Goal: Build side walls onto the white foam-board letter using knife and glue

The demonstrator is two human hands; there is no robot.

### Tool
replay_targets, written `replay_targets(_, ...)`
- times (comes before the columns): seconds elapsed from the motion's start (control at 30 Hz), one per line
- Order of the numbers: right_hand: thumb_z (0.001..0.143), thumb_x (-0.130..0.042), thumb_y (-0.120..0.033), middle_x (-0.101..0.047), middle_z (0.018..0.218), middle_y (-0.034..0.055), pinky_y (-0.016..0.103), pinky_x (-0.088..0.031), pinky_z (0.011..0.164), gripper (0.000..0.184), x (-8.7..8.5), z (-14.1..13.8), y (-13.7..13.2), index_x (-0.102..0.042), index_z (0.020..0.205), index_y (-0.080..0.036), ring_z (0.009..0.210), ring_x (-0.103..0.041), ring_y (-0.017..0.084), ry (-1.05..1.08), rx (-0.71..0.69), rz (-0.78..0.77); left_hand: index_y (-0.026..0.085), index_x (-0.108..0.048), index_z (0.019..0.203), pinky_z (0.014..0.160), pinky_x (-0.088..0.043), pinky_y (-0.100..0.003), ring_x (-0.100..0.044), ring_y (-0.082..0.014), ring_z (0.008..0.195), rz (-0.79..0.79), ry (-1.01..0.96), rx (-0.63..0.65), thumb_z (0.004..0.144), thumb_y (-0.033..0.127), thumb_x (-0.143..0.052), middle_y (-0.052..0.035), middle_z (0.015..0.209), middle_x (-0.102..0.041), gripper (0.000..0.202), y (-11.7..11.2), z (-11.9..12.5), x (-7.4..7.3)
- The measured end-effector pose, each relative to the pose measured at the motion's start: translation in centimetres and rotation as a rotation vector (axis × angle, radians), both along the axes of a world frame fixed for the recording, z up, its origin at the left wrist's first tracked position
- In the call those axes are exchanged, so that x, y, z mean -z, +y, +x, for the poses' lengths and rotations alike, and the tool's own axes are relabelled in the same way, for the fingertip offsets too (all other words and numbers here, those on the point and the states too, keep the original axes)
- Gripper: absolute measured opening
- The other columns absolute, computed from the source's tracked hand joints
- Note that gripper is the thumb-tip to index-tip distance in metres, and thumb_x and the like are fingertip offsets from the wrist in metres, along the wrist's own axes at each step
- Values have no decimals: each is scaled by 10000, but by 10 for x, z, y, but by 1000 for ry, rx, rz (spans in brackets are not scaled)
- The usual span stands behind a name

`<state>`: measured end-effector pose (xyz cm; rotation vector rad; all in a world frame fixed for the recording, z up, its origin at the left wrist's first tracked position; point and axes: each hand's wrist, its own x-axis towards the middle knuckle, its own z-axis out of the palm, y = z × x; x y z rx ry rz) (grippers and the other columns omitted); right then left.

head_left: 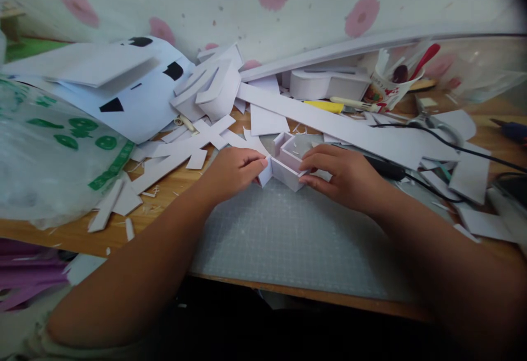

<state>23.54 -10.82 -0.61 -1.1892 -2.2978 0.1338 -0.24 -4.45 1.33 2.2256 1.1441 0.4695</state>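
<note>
A small white foam-board model with upright walls sits at the far edge of the grey cutting mat. My left hand is curled, its fingertips pinching the model's left wall. On the other side, my right hand presses its fingers against the model's right wall and front corner. Both hands rest on the mat with the model between them.
White foam-board strips and offcuts litter the wooden desk. A long white strip crosses behind the model. A paper cup with tools, a yellow knife, black cables and a plastic bag surround the mat.
</note>
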Motion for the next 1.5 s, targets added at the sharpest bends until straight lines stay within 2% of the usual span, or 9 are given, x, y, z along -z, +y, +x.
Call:
replay_targets(0.53,889,-578,-268,-657,991,80,306,-494,741,124,0,0,0,-641,952,-182,853,-623,193,10,2,-15,175,-715,780,613,-449,-229,-625,-134,653,8,15,23,850,313,-469,12,661,-682,291,0,2,-2)
replay_targets(0.87,888,-581,-266,-646,988,78,317,-490,748,120,0,-1,0,-642,936,-175,862,-612,201,14,-5,-33,176,-713,743,612,-460,-230,-619,-133,649,-20,2,46,864,348,-458,5,672,-689,330,3,0,0)
replay_targets(1.2,893,-575,-276,-645,995,78,316,-484,744,127,1,-1,1,-642,935,-178,851,-612,200,22,-9,-47,168,-649,641,597,-437,-216,-614,-128,645,-19,32,66,854,315,-435,4,623,-661,335,1,2,-5)
replay_targets(1.5,899,-568,-265,-644,951,82,313,-474,749,126,-1,-1,2,-637,926,-163,841,-607,199,23,-36,-57,167,-645,651,578,-403,-215,-582,-122,623,-3,60,82,864,327,-433,5,612,-634,341,1,0,-4)
